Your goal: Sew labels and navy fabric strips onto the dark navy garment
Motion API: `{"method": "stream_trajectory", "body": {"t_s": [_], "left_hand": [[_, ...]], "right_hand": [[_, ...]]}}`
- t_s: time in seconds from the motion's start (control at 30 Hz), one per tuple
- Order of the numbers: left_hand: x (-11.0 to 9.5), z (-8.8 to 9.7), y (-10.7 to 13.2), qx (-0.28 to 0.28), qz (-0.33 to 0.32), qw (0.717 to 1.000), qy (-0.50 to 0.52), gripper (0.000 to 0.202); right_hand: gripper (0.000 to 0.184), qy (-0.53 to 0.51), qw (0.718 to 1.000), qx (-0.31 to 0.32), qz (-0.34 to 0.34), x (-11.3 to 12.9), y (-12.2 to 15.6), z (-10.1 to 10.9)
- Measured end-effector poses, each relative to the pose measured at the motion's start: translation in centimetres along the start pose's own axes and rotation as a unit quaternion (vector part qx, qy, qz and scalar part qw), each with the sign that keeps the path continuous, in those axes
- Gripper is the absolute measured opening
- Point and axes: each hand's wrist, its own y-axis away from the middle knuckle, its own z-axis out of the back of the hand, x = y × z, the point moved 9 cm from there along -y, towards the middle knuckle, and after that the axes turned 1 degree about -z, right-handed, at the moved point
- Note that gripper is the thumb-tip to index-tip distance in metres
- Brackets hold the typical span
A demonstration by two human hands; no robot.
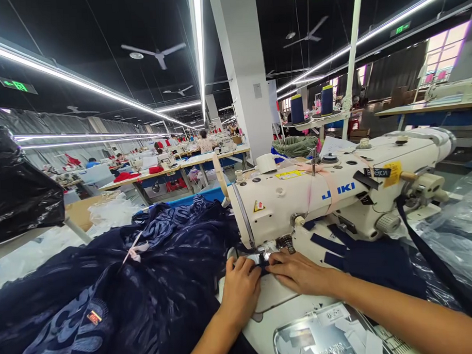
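A cream Juki sewing machine (337,194) stands in front of me, its needle end at the left. My left hand (240,288) and my right hand (295,270) meet just below the presser foot (266,248). Both hands lie on a small dark navy piece of fabric (262,266), fingers curled and pressed down on it. A large heap of navy patterned fabric (138,273) lies to the left and touches my left wrist. More navy pieces (374,262) rest on the machine bed behind my right hand.
A shiny metal tray (322,331) with white slips sits at the near edge. A navy strap (428,253) hangs from the machine's right end over clear plastic sheeting (462,231). Black plastic bag (15,184) at left. Thread cones (311,107), a pillar and other workers' tables stand behind.
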Motion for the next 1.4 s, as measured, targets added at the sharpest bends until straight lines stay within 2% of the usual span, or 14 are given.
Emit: {"method": "stream_trajectory", "body": {"t_s": [0.27, 0.37, 0.53, 0.7, 0.93, 1.23, 1.4], "left_hand": [[-1.2, -0.8, -0.3, -0.051, -0.089, 0.994, -0.038, 0.014], [-1.4, -0.8, -0.2, -0.052, -0.104, 0.993, -0.02, 0.013], [-1.1, -0.3, 0.7, -0.002, -0.088, 0.996, 0.032, 0.027], [-1.0, -0.4, 1.4, 0.058, -0.1, 0.993, 0.028, 0.039], [-0.7, -1.4, 1.5, 0.071, -0.095, 0.993, 0.019, 0.043], [0.2, -2.1, 1.2, 0.094, -0.049, 0.994, 0.013, 0.049], [0.9, -2.2, 0.7, 0.117, -0.023, 0.993, 0.019, 0.05]], "right_hand": [[0.027, -0.059, 0.998, -0.003, -0.027, -0.9, -0.3, 0.2], [0.024, -0.044, 0.999, -0.009, -0.01, -0.4, -0.3, 0.5], [0.025, 0.026, 0.999, -0.017, 0.023, 0.7, 0.2, 0.7], [0.027, 0.037, 0.998, -0.027, 0.041, 0.8, 0.4, 0.5], [0.026, 0.047, 0.998, -0.022, 0.039, 0.9, 0.1, 0.7], [0.028, 0.097, 0.995, -0.014, -0.001, 1.0, -0.1, 0.6], [0.031, 0.07, 0.997, -0.003, -0.019, 0.0, -0.1, 0.3]]}}
